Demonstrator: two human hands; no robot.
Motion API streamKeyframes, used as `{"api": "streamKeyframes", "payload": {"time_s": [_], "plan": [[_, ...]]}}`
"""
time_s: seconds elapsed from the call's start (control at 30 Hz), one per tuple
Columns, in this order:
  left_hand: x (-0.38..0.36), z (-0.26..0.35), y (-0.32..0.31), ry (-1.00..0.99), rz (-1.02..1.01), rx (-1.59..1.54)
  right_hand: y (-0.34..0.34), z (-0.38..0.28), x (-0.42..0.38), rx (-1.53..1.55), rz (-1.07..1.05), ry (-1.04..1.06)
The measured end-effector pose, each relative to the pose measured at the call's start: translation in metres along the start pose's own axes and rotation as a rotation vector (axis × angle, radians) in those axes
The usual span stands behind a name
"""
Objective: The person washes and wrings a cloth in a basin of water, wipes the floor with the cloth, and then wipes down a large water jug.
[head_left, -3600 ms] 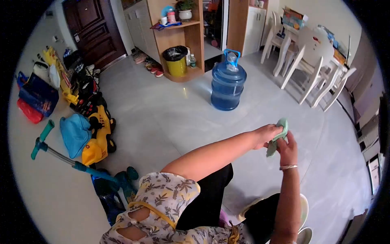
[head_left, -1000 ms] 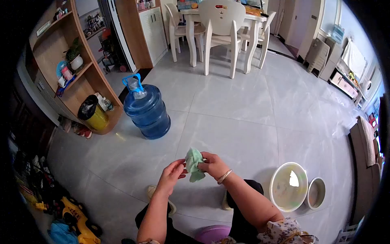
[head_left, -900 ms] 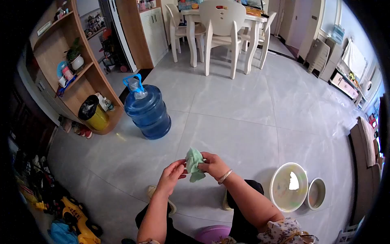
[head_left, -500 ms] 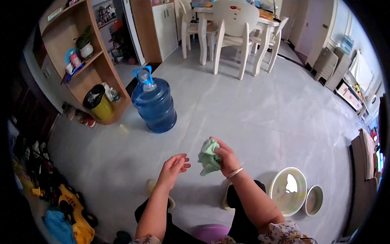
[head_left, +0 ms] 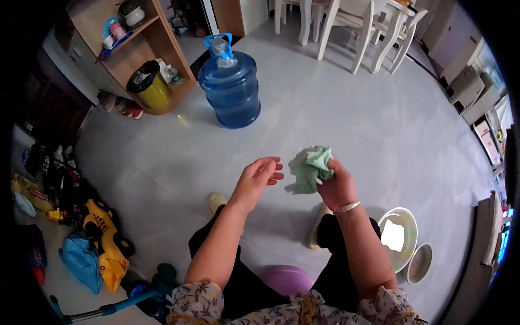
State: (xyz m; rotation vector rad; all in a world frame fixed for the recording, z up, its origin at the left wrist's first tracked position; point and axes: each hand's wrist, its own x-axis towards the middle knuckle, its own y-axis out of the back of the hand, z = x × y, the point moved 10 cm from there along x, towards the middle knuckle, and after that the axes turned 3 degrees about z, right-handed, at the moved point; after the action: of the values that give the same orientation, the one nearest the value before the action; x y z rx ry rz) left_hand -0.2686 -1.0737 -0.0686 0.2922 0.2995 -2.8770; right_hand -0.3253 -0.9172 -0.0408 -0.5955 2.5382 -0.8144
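Note:
A crumpled pale green cloth [head_left: 311, 170] is gripped in my right hand [head_left: 338, 187], in front of my knees. Its loose end hangs toward the left. My left hand [head_left: 260, 181] is raised beside it with fingers apart and bent a little, holding nothing; a small gap separates it from the cloth. Farther off on the floor stands a large blue water jug [head_left: 230, 86] with a blue carry handle on its neck. To the right of my right forearm sits a pale basin [head_left: 410, 227] with a bright reflection in it, and a smaller bowl [head_left: 420, 264] beside it.
Between my legs is a purple round seat [head_left: 287, 279]. At left lie a yellow toy truck [head_left: 112, 244], a blue bag [head_left: 81, 260] and a teal-handled tool [head_left: 124, 303]. A yellow bin [head_left: 154, 89] stands in the wooden shelf [head_left: 184, 76]; white chairs [head_left: 346, 21] are at the back.
The view has tilted downward, so the jug and furniture sit higher in it. The cloth stays in my right hand, and my left hand is still raised apart from it.

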Motion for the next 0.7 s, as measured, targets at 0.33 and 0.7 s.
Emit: {"api": "streamKeyframes", "payload": {"time_s": [0.33, 0.7], "plan": [[-0.002, 0.003, -0.036, -0.074, -0.072, -0.068, 0.000, 0.025, -0.006, -0.043, -0.040, -0.154], [-0.021, 0.011, 0.018, -0.093, 0.291, 0.011, 0.030, 0.047, -0.037, -0.313, 0.269, -0.208]]}}
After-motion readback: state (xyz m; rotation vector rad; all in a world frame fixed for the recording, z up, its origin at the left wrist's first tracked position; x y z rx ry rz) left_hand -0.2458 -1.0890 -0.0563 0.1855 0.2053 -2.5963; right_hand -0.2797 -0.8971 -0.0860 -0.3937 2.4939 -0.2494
